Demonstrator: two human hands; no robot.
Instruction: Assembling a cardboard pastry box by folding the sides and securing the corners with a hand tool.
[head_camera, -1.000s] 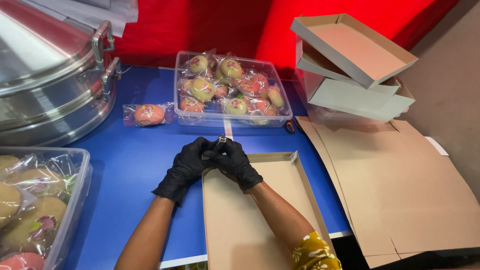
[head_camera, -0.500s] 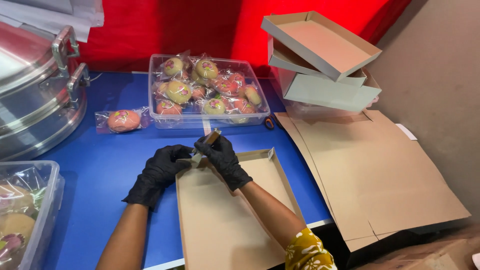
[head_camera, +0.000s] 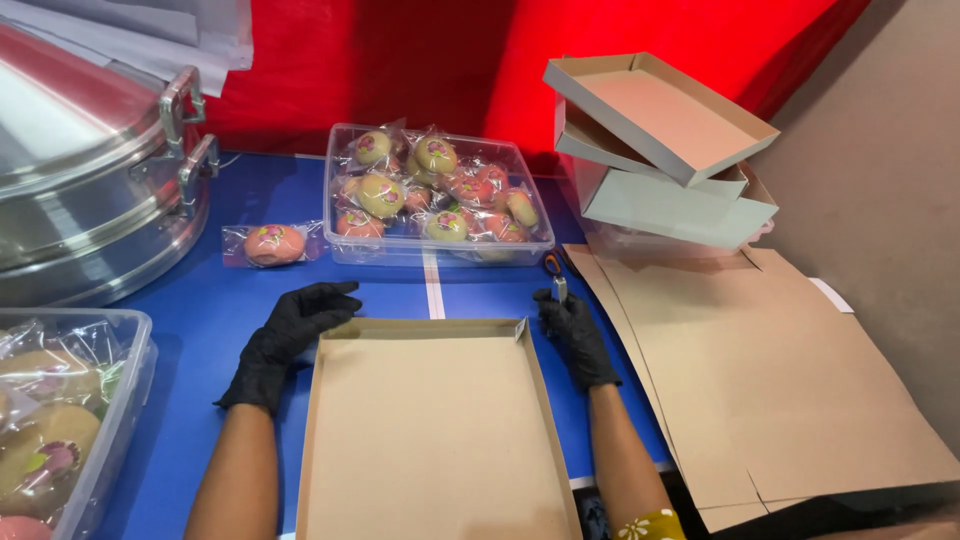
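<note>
A shallow brown cardboard box (head_camera: 430, 440) lies open on the blue table (head_camera: 200, 300) in front of me. Both hands wear black gloves. My left hand (head_camera: 290, 330) rests at the box's far left corner, fingers spread along its edge. My right hand (head_camera: 572, 330) is at the far right corner, pinching a small metal object (head_camera: 560, 288) next to the upright corner flap (head_camera: 521, 329).
A clear tub (head_camera: 440, 250) of wrapped pink and green buns stands behind the box; one wrapped pink bun (head_camera: 272, 244) lies left of it. A large metal steamer (head_camera: 90, 170) sits at left, another clear tub (head_camera: 125, 400) at near left. Flat cardboard (head_camera: 760, 380) and stacked folded boxes (head_camera: 660, 140) lie at right.
My hands were together at the box's far edge; now they have spread apart to its two far corners. The view has shifted, so the box sits more central.
</note>
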